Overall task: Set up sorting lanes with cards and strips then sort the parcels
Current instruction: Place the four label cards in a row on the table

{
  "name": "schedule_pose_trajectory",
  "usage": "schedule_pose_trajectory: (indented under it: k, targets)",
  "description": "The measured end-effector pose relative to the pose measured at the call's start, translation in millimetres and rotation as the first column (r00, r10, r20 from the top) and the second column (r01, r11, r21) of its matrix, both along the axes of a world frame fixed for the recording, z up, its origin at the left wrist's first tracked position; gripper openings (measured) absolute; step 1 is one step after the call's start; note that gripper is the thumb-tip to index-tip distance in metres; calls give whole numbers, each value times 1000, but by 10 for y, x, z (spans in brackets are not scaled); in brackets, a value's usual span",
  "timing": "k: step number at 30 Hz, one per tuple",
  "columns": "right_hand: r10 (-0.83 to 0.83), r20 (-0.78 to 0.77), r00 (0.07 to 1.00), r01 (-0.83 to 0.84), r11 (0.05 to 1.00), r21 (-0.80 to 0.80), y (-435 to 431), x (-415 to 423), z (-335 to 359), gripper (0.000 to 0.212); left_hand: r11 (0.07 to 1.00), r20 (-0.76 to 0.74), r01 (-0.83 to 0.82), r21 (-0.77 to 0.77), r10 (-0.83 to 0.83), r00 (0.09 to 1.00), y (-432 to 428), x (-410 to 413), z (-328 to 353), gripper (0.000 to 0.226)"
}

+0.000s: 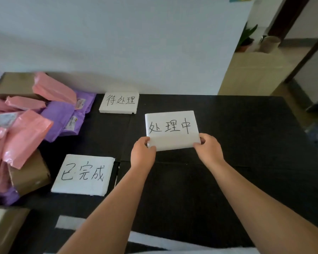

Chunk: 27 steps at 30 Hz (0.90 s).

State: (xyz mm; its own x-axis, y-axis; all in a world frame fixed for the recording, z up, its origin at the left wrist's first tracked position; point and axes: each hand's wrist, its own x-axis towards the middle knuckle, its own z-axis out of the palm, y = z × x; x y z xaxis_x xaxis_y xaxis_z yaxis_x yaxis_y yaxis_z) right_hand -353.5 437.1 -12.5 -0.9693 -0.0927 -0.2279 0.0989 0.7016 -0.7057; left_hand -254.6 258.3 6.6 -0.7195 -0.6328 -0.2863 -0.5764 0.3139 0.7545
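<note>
Three white cards with black handwriting are on the black table (228, 180). My left hand (142, 153) and my right hand (208, 148) pinch the near corners of the middle card (171, 125), holding it over the table's centre. A second card (119, 102) lies flat at the far edge by the wall. The third card (84, 174) lies flat at the near left. Pink parcels (26, 132) and purple parcels (62, 116) are heaped on the left side.
Brown cardboard boxes (31, 175) sit under and beside the parcel heap. White strips (70, 221) lie near the table's front edge. A white wall runs behind the table. Potted plants (246, 39) stand on the floor at the far right.
</note>
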Motion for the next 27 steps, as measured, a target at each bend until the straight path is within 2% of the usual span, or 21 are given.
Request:
schedule_pose_trajectory:
  k: [14,20,27]
  targets:
    - [67,27,997,-68,997,40,-667,-1095,-155,42,998,81,55,-35,-52,995,-594,-1234,-228,47]
    - [98,42,994,-101,992,75,-963,-1521,-438,35,997,123,73,-33,-68,990,-931,-1742,-517,49]
    - [133,68,989,-141,980,137,-1209,-1834,-652,32,974,167,172,-146,-147,975,-1137,-2117,-744,41]
